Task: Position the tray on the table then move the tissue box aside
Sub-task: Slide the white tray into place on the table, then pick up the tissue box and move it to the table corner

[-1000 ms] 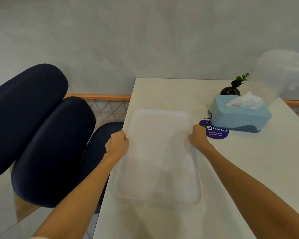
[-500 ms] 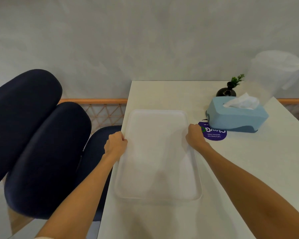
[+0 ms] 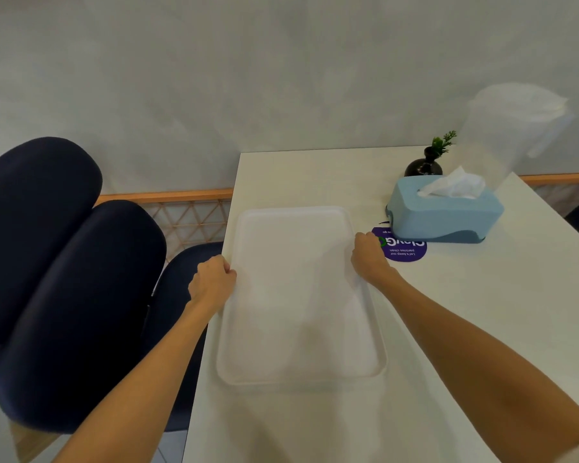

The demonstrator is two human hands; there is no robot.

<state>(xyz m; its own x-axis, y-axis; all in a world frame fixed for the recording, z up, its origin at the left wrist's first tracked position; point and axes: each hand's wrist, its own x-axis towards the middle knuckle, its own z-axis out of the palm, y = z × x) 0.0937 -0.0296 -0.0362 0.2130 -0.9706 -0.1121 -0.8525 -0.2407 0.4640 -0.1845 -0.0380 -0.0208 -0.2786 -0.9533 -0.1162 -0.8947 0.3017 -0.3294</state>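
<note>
A white rectangular tray (image 3: 298,295) lies lengthwise on the white table (image 3: 482,312), close to the table's left edge. My left hand (image 3: 211,282) grips the tray's left rim, and my right hand (image 3: 368,259) grips its right rim. A light blue tissue box (image 3: 445,215) with a white tissue sticking up stands to the right of the tray's far end, apart from it.
A round purple sticker (image 3: 401,248) lies between my right hand and the tissue box. Behind the box stand a small black vase with a green sprig (image 3: 425,165) and a blurred translucent jug (image 3: 508,128). Dark blue padded chairs (image 3: 64,279) sit left of the table.
The tray has shifted a little to the right, further onto the table, with both hands still on its rims. The view has also turned slightly.
</note>
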